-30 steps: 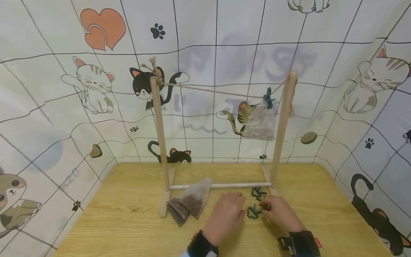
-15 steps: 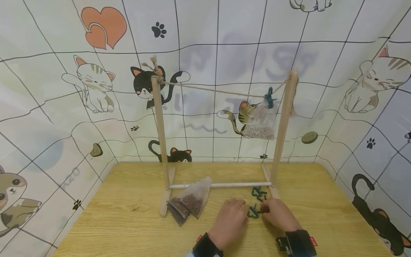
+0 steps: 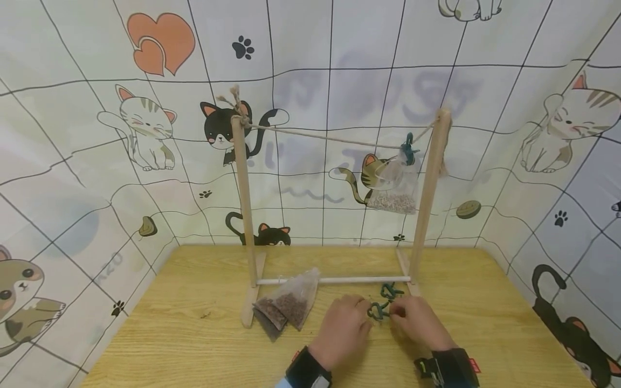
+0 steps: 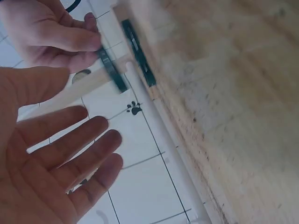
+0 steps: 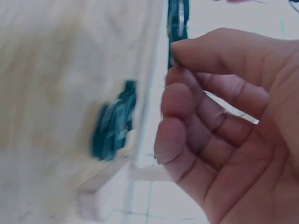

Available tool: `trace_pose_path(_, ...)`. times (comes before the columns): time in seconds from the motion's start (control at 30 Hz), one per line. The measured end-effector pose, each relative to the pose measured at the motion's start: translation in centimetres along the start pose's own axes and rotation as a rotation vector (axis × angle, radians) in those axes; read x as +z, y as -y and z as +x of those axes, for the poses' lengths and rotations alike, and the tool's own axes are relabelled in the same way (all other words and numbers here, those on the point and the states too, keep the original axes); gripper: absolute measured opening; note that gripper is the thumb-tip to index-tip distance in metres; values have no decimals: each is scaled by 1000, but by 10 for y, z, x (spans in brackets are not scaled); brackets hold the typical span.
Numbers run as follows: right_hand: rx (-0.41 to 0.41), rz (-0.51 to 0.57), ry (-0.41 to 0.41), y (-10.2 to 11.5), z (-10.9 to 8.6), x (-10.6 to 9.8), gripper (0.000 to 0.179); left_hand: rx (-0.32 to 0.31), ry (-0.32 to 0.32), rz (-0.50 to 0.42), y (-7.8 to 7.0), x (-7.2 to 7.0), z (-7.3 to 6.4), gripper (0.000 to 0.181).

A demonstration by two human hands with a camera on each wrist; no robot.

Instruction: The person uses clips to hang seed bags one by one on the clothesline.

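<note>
My right hand (image 3: 420, 324) pinches a green plastic clip (image 3: 377, 311) between thumb and index finger. The right wrist view shows the grip at the end of that clip (image 5: 178, 21). On the clip's other side is my left hand (image 3: 341, 330), close to it. In the left wrist view the left hand (image 4: 60, 154) has its fingers spread and loosely extended, holding nothing. A second green clip (image 3: 390, 291) lies on the table just beyond, by the stand's right foot. Another such clip (image 3: 408, 149) fastens a clear bag (image 3: 393, 202) of pale bits to the line.
A wooden stand (image 3: 427, 205) with a string line (image 3: 320, 137) and a white crossbar (image 3: 359, 279) stands behind the hands. Several small bags (image 3: 291, 310) of dark bits lie at its left foot. The patterned wall (image 3: 310, 215) encloses the table (image 3: 184, 323).
The right hand has taken the nearer clip by its end and shifted it slightly left and away from the person. The left hand came nearer the clip, then moved a little left.
</note>
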State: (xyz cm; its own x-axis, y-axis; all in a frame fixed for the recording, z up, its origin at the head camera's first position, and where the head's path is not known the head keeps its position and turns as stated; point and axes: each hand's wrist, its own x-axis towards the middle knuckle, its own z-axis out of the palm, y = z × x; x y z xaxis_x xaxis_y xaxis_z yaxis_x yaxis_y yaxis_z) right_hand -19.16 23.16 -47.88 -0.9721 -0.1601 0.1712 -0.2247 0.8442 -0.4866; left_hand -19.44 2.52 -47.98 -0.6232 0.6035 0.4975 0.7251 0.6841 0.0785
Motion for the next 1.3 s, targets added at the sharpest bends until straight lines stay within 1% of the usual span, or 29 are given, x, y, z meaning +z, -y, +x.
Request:
trace_pose_path(0.1,-91,38,-83,12,-1,-5,13,-34,-53,-75,5,-5,2,41)
trace_pose_path(0.17,-147,63,-135,21,-2,-9,15,-57,-78,-115,8,-10,3,46)
trace_pose_path(0.23,-186,83,-180,30,-3,-12,18,-76,-92,-154,10,-15,5,50)
trace_pose_path(0.33,-236,88,-240,43,-5,-16,23,-100,-92,-204,12,-24,7,51)
trace_pose_path(0.47,-284,79,-290,54,-6,-20,24,-105,-94,-236,16,-34,9,47)
trace_pose_path(0.6,-328,84,-326,58,-7,-21,27,-101,-97,-268,19,-38,10,42)
trace_pose_path(0.7,-356,105,-355,58,-7,-20,29,-115,-85,-308,20,-40,9,40)
trace_pose_path(0.73,-360,123,-366,58,-7,-20,27,-125,-80,-339,20,-40,9,39)
trace_pose_path(0.8,-351,179,-386,58,-7,-20,23,-163,-73,-435,21,-41,9,39)
trace_pose_path(0.87,-310,267,-393,58,-6,-20,20,-208,-71,-574,21,-42,9,39)
trace_pose_path(0.97,-226,426,-361,57,-7,-22,29,-258,-69,-792,22,-43,9,40)
trace_pose_path(1.03,-175,503,-315,57,-8,-23,34,-259,-58,-887,23,-44,9,41)
trace_pose_path(1.1,-138,558,-266,56,-9,-24,35,-242,-38,-934,23,-44,9,40)
trace_pose_path(1.17,-111,589,-237,56,-10,-25,35,-220,-24,-959,22,-44,10,39)
trace_pose_path(1.23,-96,615,-229,55,-12,-25,35,-199,-10,-968,22,-43,10,38)
trace_pose_path(1.3,-89,629,-239,55,-13,-25,34,-188,3,-975,22,-44,11,38)
